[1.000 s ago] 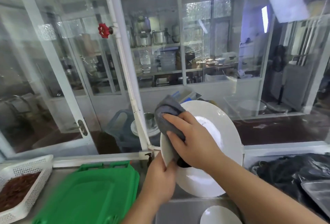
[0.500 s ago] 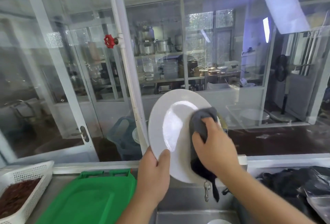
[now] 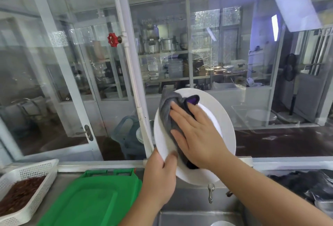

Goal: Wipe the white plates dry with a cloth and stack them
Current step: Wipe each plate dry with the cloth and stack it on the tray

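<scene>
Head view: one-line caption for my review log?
Left hand grips white plate while right hand presses grey cloth flat against it.

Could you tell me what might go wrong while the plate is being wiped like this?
The left hand grips the white plate only at its lower rim, tilted up over the sink; the right hand pressing the grey cloth flat against it could lever it loose, and it might drop. The plate also sits near the white pipe, so a wide stroke could knock its rim.
</scene>
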The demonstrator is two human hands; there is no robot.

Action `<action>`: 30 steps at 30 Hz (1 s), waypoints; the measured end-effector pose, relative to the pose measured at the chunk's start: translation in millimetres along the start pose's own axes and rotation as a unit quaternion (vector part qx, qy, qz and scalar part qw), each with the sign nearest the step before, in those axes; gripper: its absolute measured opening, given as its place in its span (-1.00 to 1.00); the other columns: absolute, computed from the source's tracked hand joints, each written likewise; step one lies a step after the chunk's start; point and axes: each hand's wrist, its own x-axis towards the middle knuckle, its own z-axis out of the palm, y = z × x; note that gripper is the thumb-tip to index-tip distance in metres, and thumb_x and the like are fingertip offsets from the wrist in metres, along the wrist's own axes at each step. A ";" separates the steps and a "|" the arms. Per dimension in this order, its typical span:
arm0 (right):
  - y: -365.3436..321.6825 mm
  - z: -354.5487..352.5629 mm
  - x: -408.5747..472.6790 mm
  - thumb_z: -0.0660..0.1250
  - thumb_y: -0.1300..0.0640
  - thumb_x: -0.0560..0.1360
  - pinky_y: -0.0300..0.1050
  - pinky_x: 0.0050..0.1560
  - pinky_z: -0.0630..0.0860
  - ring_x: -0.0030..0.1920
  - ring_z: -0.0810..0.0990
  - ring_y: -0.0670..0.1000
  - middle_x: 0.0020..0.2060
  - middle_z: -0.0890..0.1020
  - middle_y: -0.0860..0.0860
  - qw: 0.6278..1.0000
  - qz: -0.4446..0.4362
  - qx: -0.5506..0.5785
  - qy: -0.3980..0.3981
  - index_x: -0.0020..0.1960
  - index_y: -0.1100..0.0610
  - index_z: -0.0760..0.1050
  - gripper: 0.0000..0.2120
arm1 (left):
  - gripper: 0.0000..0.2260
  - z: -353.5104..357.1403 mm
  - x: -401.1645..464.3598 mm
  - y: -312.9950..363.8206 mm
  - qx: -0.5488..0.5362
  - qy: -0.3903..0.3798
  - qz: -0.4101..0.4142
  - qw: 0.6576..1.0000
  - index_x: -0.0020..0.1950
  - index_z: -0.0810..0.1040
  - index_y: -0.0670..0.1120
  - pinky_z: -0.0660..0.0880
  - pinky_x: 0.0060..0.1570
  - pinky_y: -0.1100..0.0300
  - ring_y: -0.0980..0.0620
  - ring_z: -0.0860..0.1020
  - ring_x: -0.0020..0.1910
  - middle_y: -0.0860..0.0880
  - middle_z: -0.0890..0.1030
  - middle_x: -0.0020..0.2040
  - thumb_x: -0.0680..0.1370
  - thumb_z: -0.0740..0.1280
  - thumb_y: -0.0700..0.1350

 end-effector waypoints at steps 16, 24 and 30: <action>25.1 7.0 -35.1 0.13 -0.08 0.70 -0.03 0.60 0.02 0.63 0.19 0.18 0.61 0.35 0.02 0.982 0.180 0.032 -0.051 0.62 0.12 0.31 -0.46 | -0.74 -6.8 4.7 -1.5 -0.077 0.091 -0.027 0.993 0.09 0.64 0.41 0.58 -0.14 0.39 0.27 0.68 0.06 0.24 0.74 0.09 0.45 0.32 0.17; 6.7 13.2 -47.7 0.29 -0.09 0.61 0.05 0.33 0.32 0.33 0.45 0.09 0.32 0.59 -0.09 0.996 0.064 0.027 0.047 0.36 0.02 0.61 -0.62 | -0.75 -0.4 1.7 -7.3 -0.072 0.082 -0.041 0.993 0.13 0.65 0.30 0.60 -0.11 0.25 0.18 0.70 0.01 0.16 0.75 0.03 0.48 0.32 0.11; 2.5 0.5 -1.3 0.32 0.02 0.65 0.17 0.29 0.47 0.21 0.53 0.26 0.24 0.60 0.13 0.997 -0.035 0.048 0.044 0.37 0.12 0.62 -0.65 | -0.73 8.1 -5.8 -0.9 -0.071 0.071 -0.045 0.994 0.15 0.68 0.17 0.56 -0.03 0.20 0.22 0.69 0.01 0.19 0.76 0.03 0.50 0.31 0.06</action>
